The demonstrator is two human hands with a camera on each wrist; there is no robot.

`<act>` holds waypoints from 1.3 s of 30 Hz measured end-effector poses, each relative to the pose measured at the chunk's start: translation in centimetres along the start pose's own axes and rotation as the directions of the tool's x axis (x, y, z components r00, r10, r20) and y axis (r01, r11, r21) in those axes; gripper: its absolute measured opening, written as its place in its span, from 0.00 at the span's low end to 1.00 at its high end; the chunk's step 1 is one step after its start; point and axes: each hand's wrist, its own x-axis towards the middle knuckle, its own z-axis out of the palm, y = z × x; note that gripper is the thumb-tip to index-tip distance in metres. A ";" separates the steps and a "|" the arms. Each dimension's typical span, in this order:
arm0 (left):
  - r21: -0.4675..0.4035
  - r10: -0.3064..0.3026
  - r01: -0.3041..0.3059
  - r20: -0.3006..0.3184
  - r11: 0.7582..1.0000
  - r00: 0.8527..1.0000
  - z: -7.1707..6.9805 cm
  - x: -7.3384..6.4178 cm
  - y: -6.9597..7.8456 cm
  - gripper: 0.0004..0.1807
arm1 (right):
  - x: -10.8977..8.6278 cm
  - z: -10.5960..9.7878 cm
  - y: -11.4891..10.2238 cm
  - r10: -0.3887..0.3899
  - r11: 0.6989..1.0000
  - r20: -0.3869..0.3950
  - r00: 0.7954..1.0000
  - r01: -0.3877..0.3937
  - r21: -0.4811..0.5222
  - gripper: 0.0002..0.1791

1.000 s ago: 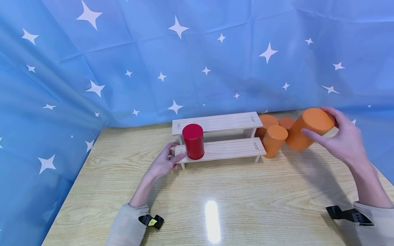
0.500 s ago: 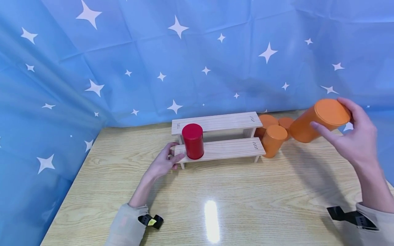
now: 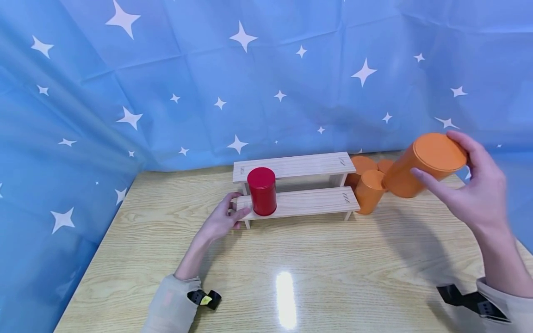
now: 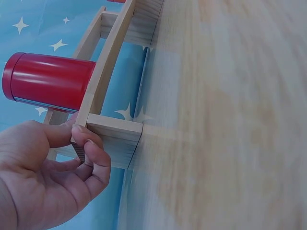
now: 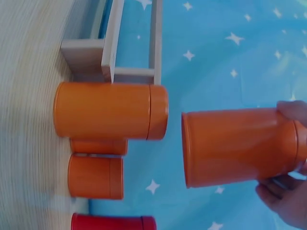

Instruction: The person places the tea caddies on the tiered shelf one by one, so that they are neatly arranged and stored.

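Observation:
In the head view my left hand (image 3: pixel 220 219) grips the left end of the lower step of a two-step wooden shelf (image 3: pixel 312 201). Thumb and curled fingers pinch the board's corner in the left wrist view. Beside that hand a red canister with a lid (image 3: pixel 262 194) stands upright on the lower step. On the right, my right hand (image 3: pixel 479 185) holds a large orange canister (image 3: pixel 405 173) near its lidded top. It hangs tilted above the table, its base apart from the other canisters (image 5: pixel 103 111) in the right wrist view.
Several orange canisters (image 3: pixel 368 196) stand close together at the shelf's right end. Another red canister (image 5: pixel 112 223) shows at the bottom of the right wrist view. Behind everything hangs a blue curtain with white stars (image 3: pixel 266 69). Wooden tabletop (image 3: pixel 233 282) spreads in front.
My right hand has raised the large orange canister and carried it right, then slightly back left. The left hand, shelf and red canister on it stay put.

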 end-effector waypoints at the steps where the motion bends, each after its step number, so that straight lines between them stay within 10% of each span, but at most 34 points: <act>1: 0.002 0.003 -0.003 0.002 1.000 1.000 0.0 0.0 0.0 0.32 | 0.0 0.2 -0.3 -0.009 1.000 0.003 1.000 0.009 0.007 0.48; 39: -0.005 0.002 -0.002 -0.002 1.000 1.000 0.1 -0.1 0.1 0.32 | -1.0 9.4 -4.7 -0.111 0.980 0.304 0.946 0.054 0.192 0.48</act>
